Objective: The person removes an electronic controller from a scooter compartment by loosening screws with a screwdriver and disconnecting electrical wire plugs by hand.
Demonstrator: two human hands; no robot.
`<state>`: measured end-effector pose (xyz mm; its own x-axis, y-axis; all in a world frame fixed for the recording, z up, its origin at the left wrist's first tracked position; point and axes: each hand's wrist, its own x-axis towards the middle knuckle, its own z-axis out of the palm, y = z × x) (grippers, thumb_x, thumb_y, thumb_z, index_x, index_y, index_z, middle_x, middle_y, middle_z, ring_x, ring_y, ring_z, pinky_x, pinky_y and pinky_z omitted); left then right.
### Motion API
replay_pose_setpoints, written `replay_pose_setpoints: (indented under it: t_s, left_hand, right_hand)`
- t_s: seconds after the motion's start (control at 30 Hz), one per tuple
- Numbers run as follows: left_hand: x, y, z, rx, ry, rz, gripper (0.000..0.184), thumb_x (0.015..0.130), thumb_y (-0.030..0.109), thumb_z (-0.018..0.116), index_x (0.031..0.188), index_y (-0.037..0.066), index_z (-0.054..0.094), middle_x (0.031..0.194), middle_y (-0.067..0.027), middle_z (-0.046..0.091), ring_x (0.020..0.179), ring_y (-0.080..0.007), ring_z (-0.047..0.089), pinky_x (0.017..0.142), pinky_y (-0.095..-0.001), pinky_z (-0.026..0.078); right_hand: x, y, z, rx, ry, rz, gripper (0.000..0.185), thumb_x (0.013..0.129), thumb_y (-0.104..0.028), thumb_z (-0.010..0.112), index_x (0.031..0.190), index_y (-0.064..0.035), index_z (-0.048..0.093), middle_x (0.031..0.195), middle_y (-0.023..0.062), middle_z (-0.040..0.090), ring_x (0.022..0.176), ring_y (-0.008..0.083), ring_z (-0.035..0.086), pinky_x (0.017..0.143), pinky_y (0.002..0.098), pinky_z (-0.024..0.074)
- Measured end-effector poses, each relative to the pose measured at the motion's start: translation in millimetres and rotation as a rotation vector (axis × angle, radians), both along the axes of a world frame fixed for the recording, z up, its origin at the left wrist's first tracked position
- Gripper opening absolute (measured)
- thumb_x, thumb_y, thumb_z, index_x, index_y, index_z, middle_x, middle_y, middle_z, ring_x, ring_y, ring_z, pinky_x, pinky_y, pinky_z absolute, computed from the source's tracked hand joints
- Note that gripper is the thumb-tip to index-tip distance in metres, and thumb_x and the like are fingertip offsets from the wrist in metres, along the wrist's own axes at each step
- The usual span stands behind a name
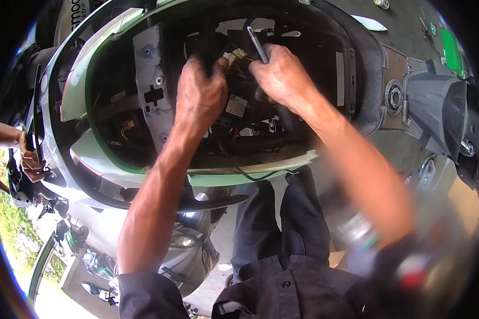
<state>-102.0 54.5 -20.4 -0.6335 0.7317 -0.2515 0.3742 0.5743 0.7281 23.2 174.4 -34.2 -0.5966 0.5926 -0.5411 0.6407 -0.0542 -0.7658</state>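
Observation:
My left hand (pixel 201 93) is inside the open body of a scooter (pixel 104 143), its thumb and fingers closed on a pale multi-pin wire connector (pixel 234 56). Thin wires run from the connector toward my right hand (pixel 282 77). That hand is closed around a slim silver pen-like tool (pixel 257 43), which points up and away from me; its exact kind does not show. Under and between my hands lies a dark part with a white printed label (pixel 236 106). My right fingertips are partly hidden behind the hand.
A grey metal bracket (pixel 153 80) crosses the opening left of my hands. The hinged grey seat section (pixel 439 103) extends to the right. Another person's hand (pixel 32 164) touches the scooter's left end. A green object (pixel 452 52) lies on the floor.

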Motion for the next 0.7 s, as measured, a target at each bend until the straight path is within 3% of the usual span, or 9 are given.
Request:
replay_pose_setpoints:
  t_s: [0.03, 0.07, 0.13, 0.33, 0.5, 0.63, 0.7]
  left_hand:
    - [-1.1, -0.4, -0.7, 0.004, 0.01, 0.001, 0.041, 0.096, 0.026, 0.063, 0.119, -0.008, 0.064, 0.106, -0.0224, 0.072, 0.095, -0.0273, 0.068, 0.089, -0.0387, 0.051]
    - [-1.0, -1.2, -0.5, 0.018, 0.009, -0.008, 0.039, 0.096, 0.025, 0.062, 0.117, -0.008, 0.064, 0.105, -0.0253, 0.07, 0.097, -0.034, 0.066, 0.089, -0.0418, 0.05]
    - [3.2, 0.8, 7.6, 0.047, 0.006, -0.022, 0.037, 0.095, 0.024, 0.061, 0.113, -0.009, 0.063, 0.105, -0.031, 0.068, 0.102, -0.0475, 0.064, 0.089, -0.0481, 0.049]
    - [2.1, 4.9, 1.0, 0.01, -0.037, 0.014, 0.036, 0.094, 0.026, 0.064, 0.112, -0.006, 0.066, 0.105, -0.0295, 0.069, 0.099, -0.047, 0.065, 0.087, -0.0464, 0.05]
    - [3.2, 5.3, 5.2, 0.111, -0.17, -0.01, 0.031, 0.095, 0.02, 0.059, 0.11, -0.006, 0.068, 0.096, -0.0219, 0.072, 0.087, -0.0284, 0.068, 0.083, -0.0373, 0.052]
    - [3.2, 7.8, 17.8, 0.187, -0.527, 0.061, 0.031, 0.094, 0.018, 0.056, 0.109, -0.006, 0.069, 0.091, -0.0142, 0.072, 0.085, -0.0149, 0.064, 0.08, -0.0317, 0.052]
    - [0.9, 7.3, 14.7, 0.157, -0.477, 0.034, 0.031, 0.093, 0.019, 0.059, 0.11, -0.006, 0.069, 0.091, -0.0139, 0.073, 0.084, -0.016, 0.065, 0.079, -0.032, 0.052]
  right_hand:
    - [1.1, -0.5, 0.9, 0.068, -0.011, -0.018, 0.029, 0.086, -0.019, 0.062, 0.087, 0.0097, 0.064, 0.073, 0.0244, 0.069, 0.068, 0.0338, 0.072, 0.069, 0.0423, 0.0569]
    - [4.1, 1.3, 2.6, 0.007, -0.018, -0.004, 0.031, 0.086, -0.021, 0.062, 0.086, 0.0094, 0.063, 0.073, 0.0247, 0.069, 0.07, 0.0377, 0.071, 0.073, 0.0446, 0.0563]
    - [8.1, 1.9, -7.3, 0.013, 0.064, -0.001, 0.028, 0.089, -0.021, 0.062, 0.088, 0.0071, 0.063, 0.067, 0.0191, 0.067, 0.066, 0.0328, 0.071, 0.065, 0.042, 0.0553]
    - [29.5, -1.2, 2.4, -0.403, 0.426, -0.085, 0.017, 0.097, -0.017, 0.062, 0.097, -0.0003, 0.061, 0.062, 0.0023, 0.057, 0.054, 0.0131, 0.064, 0.044, 0.0266, 0.044]
    - [22.9, 10.5, 12.5, -0.411, 0.351, 0.058, 0.021, 0.096, -0.023, 0.067, 0.107, -0.0047, 0.064, 0.085, 0.0, 0.061, 0.054, 0.0078, 0.059, 0.044, 0.0222, 0.0405]
    - [11.2, 15.6, 16.3, -0.311, 0.25, 0.093, 0.015, 0.092, -0.016, 0.068, 0.095, -0.0013, 0.067, 0.063, 0.0041, 0.059, 0.048, 0.0117, 0.056, 0.043, 0.0265, 0.0408]
    - [6.0, 9.4, 3.5, -0.226, 0.325, 0.08, 0.015, 0.091, -0.017, 0.068, 0.091, -0.0019, 0.068, 0.058, 0.0044, 0.057, 0.047, 0.0109, 0.053, 0.043, 0.0272, 0.0379]
